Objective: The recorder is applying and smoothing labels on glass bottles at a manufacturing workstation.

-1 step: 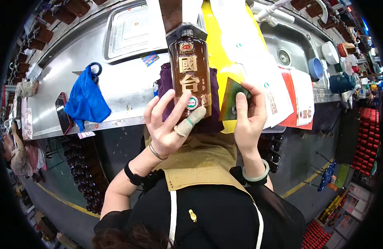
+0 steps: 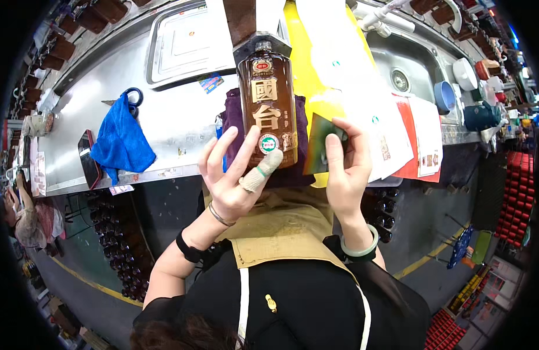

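Note:
A brown glass bottle (image 2: 259,108) with raised gold characters lies on a folded purple cloth (image 2: 234,111), its neck pointing away from me. Near its base is a round white sticker (image 2: 269,143) with a green centre. My left hand (image 2: 231,178) is open at the bottle's lower left, fingers spread. Its thumb, in a cloth finger cover (image 2: 260,171), lies over the bottle's lower end beside the sticker; whether it presses is unclear. My right hand (image 2: 348,169) pinches a thin dark green flat piece (image 2: 320,140), like a scraper, just right of the bottle.
A blue cloth (image 2: 124,143) partly covers scissors (image 2: 135,96) on the metal counter, beside a phone (image 2: 89,158). White and yellow sheets (image 2: 304,64) lie right of the bottle. Beyond are a sink (image 2: 418,58), a blue bowl (image 2: 444,97) and a metal tray (image 2: 158,46).
My left hand has shifted slightly left and toward me. My right hand and the green piece have moved a little left, nearer the bottle. The bottle stays in place.

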Motion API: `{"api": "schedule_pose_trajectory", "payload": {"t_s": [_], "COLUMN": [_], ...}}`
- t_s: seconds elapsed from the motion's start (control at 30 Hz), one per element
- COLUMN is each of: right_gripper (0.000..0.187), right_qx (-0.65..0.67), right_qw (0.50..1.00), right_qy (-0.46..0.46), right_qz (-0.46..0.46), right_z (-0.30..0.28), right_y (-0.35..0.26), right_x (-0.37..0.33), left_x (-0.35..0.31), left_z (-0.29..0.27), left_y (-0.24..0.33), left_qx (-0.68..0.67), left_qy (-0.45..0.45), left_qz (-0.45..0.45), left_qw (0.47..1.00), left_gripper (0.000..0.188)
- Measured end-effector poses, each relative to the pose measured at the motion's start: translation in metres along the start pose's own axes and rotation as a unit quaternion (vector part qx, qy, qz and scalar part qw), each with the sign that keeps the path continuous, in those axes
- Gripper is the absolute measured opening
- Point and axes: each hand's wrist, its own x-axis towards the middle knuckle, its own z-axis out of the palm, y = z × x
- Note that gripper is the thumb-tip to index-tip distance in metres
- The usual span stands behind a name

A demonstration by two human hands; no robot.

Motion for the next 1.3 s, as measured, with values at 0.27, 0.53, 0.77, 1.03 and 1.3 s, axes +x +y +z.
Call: {"api": "schedule_pose_trajectory", "payload": {"t_s": [0.27,0.53,0.77,1.03,1.3], "right_gripper": [0.027,0.032,0.018,0.029,0.037], "right_qx": [-0.166,-0.230,-0.295,-0.223,-0.155], "right_qw": [0.983,0.813,0.806,0.806,0.806], "right_qy": [-0.022,-0.275,-0.095,-0.349,-0.289], "right_qz": [-0.080,-0.459,-0.504,-0.424,-0.493], "right_z": [-0.013,0.003,0.033,0.008,-0.005], "right_y": [0.011,-0.026,-0.029,-0.022,0.003], "right_x": [0.024,0.033,0.129,0.044,0.031], "left_x": [-0.022,-0.001,-0.003,0.002,-0.002], "left_z": [-0.001,0.016,0.021,0.016,0.017], "left_y": [-0.008,-0.004,-0.012,-0.015,-0.022], "left_qx": [-0.040,-0.282,-0.300,-0.229,-0.268], "left_qy": [-0.008,0.021,-0.019,-0.038,-0.103], "left_qz": [-0.103,-0.228,-0.212,-0.176,-0.210], "left_qw": [0.994,0.932,0.930,0.957,0.935], "left_gripper": [0.054,0.094,0.096,0.093,0.091]}}
